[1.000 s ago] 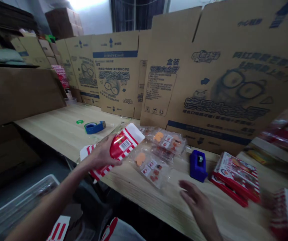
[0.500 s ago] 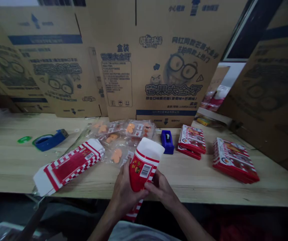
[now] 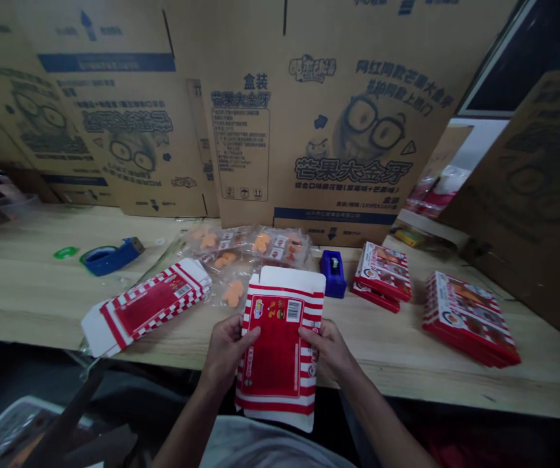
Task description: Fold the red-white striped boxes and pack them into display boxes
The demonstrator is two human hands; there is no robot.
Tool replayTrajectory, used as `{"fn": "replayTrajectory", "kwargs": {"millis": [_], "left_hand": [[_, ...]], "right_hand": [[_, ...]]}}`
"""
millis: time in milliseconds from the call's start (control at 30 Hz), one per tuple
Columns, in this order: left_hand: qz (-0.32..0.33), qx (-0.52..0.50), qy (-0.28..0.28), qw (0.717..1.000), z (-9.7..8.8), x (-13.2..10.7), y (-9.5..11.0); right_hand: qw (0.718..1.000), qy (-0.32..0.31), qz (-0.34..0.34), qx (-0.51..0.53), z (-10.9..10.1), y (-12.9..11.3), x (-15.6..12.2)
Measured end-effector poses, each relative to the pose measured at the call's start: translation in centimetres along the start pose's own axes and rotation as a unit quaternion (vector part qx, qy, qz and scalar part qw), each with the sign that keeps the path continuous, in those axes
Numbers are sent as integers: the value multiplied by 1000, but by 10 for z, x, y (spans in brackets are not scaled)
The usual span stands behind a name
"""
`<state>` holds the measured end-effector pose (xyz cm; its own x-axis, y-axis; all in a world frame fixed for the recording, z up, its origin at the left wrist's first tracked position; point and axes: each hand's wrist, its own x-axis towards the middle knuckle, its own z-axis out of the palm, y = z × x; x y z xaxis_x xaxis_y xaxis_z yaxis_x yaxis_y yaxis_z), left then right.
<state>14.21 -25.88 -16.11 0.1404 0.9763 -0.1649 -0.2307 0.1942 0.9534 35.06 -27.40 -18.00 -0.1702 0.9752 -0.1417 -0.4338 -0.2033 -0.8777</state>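
A red-and-white striped carton point(image 3: 275, 357) is held between my two hands at the table's front edge. Its printed face with a barcode is toward me, and white flaps stick out at the top and bottom. My left hand point(image 3: 229, 348) grips its left edge, thumb on the front. The right edge is gripped by my right hand point(image 3: 329, 348), thumb also on the front; the fingers behind are hidden. Left of it lies a stack of flat striped cartons point(image 3: 148, 305). Just beyond are clear plastic packets point(image 3: 234, 292) with orange pieces inside.
A blue tape dispenser point(image 3: 333, 273) stands behind the carton. Closed red boxes lie in a small stack point(image 3: 382, 273) and a larger stack point(image 3: 470, 318) at right. A blue tape cutter point(image 3: 112, 257) and green ring point(image 3: 65, 252) lie left. Big cardboard boxes point(image 3: 241, 182) wall the back.
The carton has turned from a tilted, squeezed pose to its wide printed face toward me. My hands have moved apart to its two side edges. The view has shifted slightly.
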Motion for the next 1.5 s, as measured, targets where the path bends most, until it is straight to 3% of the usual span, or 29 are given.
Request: {"fn": "replayTrajectory", "kwargs": {"millis": [100, 200, 333, 467, 567, 633, 800, 867, 1067, 1233, 1400, 1500], "left_hand": [[18, 2, -50, 999, -1, -5, -5], [-28, 18, -116, 993, -4, -12, -21], [-38, 20, -88, 995, -6, -17, -39], [-12, 43, -128, 991, -3, -14, -28], [37, -11, -99, 994, 1, -7, -16], [61, -34, -78, 995, 3, -1, -16], [77, -37, -71, 994, 1, 20, -40], [69, -40, -76, 994, -2, 26, -47], [19, -34, -84, 996, -10, 23, -49], [59, 14, -12, 998, -9, 22, -50], [59, 2, 45, 997, -4, 32, -48], [60, 33, -11, 998, -7, 37, -45]], "right_hand": [[999, 43, -11, 29, -5, -6, 5], [996, 81, -30, 20, -15, -12, 11], [996, 87, -14, 18, -25, -10, 12], [997, 67, 32, 25, -26, 1, -2], [995, -13, 98, 16, -21, 14, -20], [993, -43, 107, 4, -20, 23, -28], [993, 79, -57, -72, -36, 25, -13], [986, 99, -83, -109, -42, 21, -1], [980, 72, -71, -169, -41, 19, 8], [951, 85, -135, -264, -42, 22, 8], [976, 79, -102, -172, -48, 23, 14], [986, 45, -61, -151, -54, 20, 14]]}}
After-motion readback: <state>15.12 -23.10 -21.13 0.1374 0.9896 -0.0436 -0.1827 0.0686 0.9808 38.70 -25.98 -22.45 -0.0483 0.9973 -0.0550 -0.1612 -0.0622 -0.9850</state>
